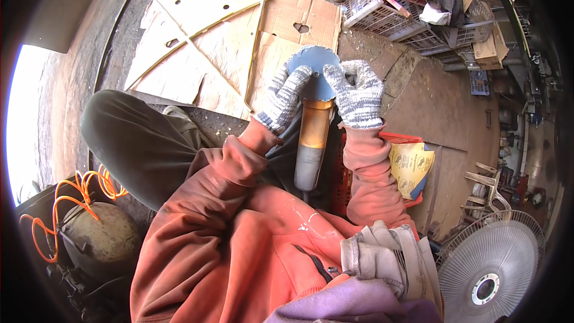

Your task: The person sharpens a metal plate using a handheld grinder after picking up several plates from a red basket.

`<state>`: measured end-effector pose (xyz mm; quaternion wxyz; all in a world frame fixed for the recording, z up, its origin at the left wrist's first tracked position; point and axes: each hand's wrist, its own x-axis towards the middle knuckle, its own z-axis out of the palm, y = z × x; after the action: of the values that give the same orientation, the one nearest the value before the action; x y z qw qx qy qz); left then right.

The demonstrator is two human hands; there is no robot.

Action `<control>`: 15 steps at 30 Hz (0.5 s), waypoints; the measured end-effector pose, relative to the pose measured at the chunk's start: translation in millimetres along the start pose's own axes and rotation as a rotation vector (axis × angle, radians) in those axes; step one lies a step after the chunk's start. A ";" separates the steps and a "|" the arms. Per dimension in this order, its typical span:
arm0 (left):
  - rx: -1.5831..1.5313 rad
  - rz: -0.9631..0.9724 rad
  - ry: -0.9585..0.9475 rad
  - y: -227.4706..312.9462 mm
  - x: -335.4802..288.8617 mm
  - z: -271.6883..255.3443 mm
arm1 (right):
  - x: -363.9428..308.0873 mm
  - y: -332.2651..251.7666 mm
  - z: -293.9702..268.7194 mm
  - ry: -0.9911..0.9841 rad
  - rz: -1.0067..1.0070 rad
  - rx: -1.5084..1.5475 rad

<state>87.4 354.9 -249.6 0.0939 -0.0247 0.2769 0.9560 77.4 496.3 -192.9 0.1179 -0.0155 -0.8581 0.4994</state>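
Note:
An angle grinder with an orange and grey body (310, 143) points away from me, its rear end near my lap. On its head sits a round blue disc (317, 87) with a notched edge. My left hand (282, 98), in a grey-and-white knit glove, grips the disc's left side, thumb on its face. Gloved the same way, my right hand (360, 94) pinches the right side, its thumb near the centre. The fingers under the disc are hidden. Beyond the disc lies a sheet of cardboard (209, 18) with thin yellowish strips on it.
A red crate (414, 201) with yellow sandpaper sheets (409, 170) stands by my right forearm. Piled plastic crates (382, 15) are at the far right. A fan (493, 269) is at the near right. An orange coiled hose (84, 185) lies over a tank (104, 233) at left.

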 end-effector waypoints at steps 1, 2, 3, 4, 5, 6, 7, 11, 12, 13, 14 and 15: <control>0.067 0.007 0.019 -1.1 0.7 -1.2 | 0.8 -3.2 0.1 -0.008 -0.029 -0.030; 0.135 0.014 0.038 -2.2 1.2 -2.5 | 1.6 -6.3 -0.7 -0.009 -0.028 -0.029; 0.135 0.014 0.039 -3.3 1.6 -3.8 | 2.2 -9.1 -1.8 -0.028 -0.057 -0.094; 0.163 0.015 0.062 -3.5 1.8 -2.9 | 2.5 -10.6 -2.9 -0.045 -0.085 -0.160; 0.191 0.016 0.085 -3.5 2.1 -2.4 | 2.2 -11.2 -2.2 -0.045 -0.084 -0.161; 0.191 0.015 0.085 -4.2 2.8 -3.4 | 1.5 -12.0 -0.1 -0.035 -0.074 -0.098; 0.247 0.034 0.088 -5.1 3.8 -5.5 | 1.0 -12.8 2.1 -0.026 -0.064 -0.036; 0.421 0.081 0.072 -5.7 5.9 -10.2 | 1.2 -14.8 6.1 -0.028 -0.019 0.053; 0.420 0.081 0.074 -5.5 5.0 -10.2 | 2.7 -12.2 4.8 -0.047 -0.005 0.053; 0.414 0.065 0.073 -1.6 3.4 -4.8 | 4.1 -9.0 3.1 -0.064 0.009 0.053; 0.408 0.050 0.073 1.1 2.1 -0.8 | 4.6 -2.6 1.7 -0.064 0.010 0.052; 0.407 0.049 0.073 1.8 1.3 0.6 | 4.4 6.6 0.6 -0.045 0.011 0.060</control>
<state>85.8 354.0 -248.3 0.0635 -0.0331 0.4683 0.8807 72.4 499.7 -198.0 0.0964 -0.0055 -0.8452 0.5257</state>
